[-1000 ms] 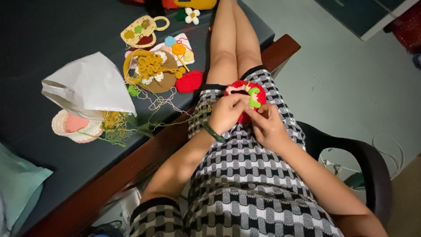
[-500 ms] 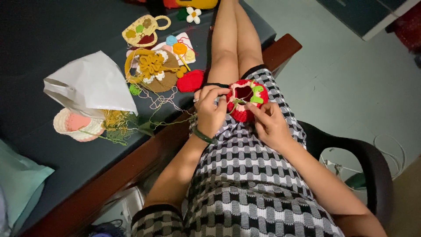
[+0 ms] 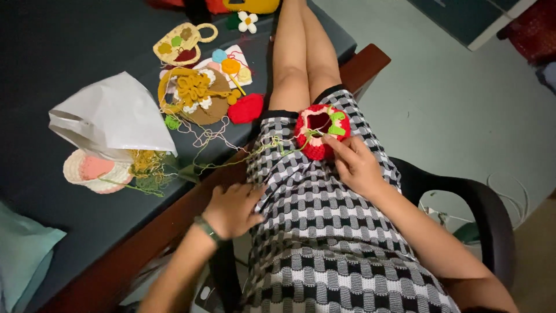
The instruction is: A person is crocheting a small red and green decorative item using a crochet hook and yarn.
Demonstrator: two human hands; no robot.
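Right hand (image 3: 353,165) pinches a round red crocheted pouch (image 3: 320,131); left hand (image 3: 231,210), fingers loosely curled, rests empty beside the checkered lap.

Crocheted pouch (image 3: 320,128): red, green leaf trim, dark opening. Dress (image 3: 336,232): black-and-white check. Yarn strand (image 3: 231,159): yellow-green; paper bag (image 3: 113,116): white; bed cover (image 3: 69,58): dark grey; wristband (image 3: 207,229): green.

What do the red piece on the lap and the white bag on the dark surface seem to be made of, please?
The red piece under the right hand looks like crocheted yarn: soft, matte, with a bumpy stitched surface, green leaf bits and a loose green strand trailing off it. The white bag looks like thin plastic film, judging by its faint sheen and sharp creases, though thin paper is possible.
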